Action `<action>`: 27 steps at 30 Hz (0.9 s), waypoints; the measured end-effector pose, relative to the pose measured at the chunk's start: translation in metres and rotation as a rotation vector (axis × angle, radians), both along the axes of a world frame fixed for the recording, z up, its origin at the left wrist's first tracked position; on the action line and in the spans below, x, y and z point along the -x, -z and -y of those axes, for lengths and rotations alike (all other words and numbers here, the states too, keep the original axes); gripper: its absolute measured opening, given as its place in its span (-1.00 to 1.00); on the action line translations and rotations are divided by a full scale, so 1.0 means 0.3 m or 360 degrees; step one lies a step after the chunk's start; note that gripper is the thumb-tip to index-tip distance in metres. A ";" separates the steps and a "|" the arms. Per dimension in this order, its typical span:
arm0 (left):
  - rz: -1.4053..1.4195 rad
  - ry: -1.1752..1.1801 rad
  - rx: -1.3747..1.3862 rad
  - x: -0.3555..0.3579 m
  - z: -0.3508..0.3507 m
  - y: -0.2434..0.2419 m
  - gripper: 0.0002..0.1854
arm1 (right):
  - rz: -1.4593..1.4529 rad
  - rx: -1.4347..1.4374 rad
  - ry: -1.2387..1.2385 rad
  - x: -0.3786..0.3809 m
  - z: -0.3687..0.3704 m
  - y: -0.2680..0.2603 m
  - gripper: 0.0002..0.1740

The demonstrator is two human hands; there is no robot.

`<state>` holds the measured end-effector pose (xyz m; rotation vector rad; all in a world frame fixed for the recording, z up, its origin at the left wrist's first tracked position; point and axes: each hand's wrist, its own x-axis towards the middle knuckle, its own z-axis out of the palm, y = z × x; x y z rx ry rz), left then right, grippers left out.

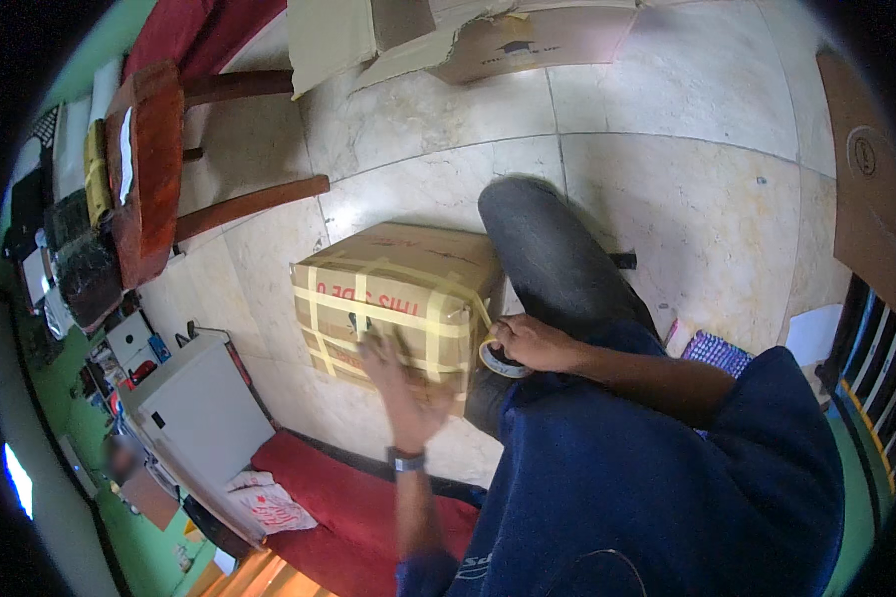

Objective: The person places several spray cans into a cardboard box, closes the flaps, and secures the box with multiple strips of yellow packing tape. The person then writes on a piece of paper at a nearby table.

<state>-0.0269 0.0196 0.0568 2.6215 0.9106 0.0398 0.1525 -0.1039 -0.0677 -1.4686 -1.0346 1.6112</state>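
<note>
A cardboard box (388, 298) stands on the tiled floor, crossed by several strips of yellowish tape and bearing red and dark print. At its near right corner my right hand (530, 343) grips a roll of tape (502, 360); a length of tape runs from the roll up to the box's edge. My left hand (403, 395), with a dark band on the wrist, is blurred over the box's taped face. Its fingers are apart with nothing in them; whether it touches the box cannot be told.
My bent leg (560, 254) lies beside the box. Opened cardboard (523, 48) lies at the top, and more cardboard (866, 172) at the right. A wooden chair (149, 172) stands upper left. Below the box are a red cushioned seat (358, 492) and a white cabinet-like piece (201, 410).
</note>
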 end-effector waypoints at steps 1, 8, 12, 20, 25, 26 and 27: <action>0.0088 -0.0141 0.0090 0.004 -0.055 -0.024 0.15 | -0.0170 0.0232 -0.0012 -0.008 -0.008 -0.004 -0.56; -0.0304 0.0040 -0.0222 -0.056 -0.595 0.077 -0.46 | 0.0361 -0.0132 -0.0110 -0.003 -0.112 0.041 -0.65; -0.0020 -0.0123 -0.0323 0.036 -0.734 0.162 -0.63 | 0.0372 -0.0302 -0.0247 -0.152 -0.308 0.050 -0.68; -0.0107 -0.1129 -0.0118 0.215 -0.796 0.174 -0.48 | -0.0015 0.0350 -0.0064 -0.343 -0.814 0.020 -0.69; -0.0075 -0.1144 -0.0123 0.221 -0.779 0.171 -0.49 | 0.0355 -0.0009 -0.0166 -0.328 -0.716 0.015 -0.62; -0.0062 -0.1145 -0.0134 0.222 -0.779 0.170 -0.49 | 0.0399 -0.0126 -0.0204 -0.324 -0.669 0.012 -0.61; -0.0037 -0.1143 -0.0143 0.224 -0.780 0.173 -0.50 | 0.0444 -0.0068 -0.0178 -0.314 -0.604 0.010 -0.61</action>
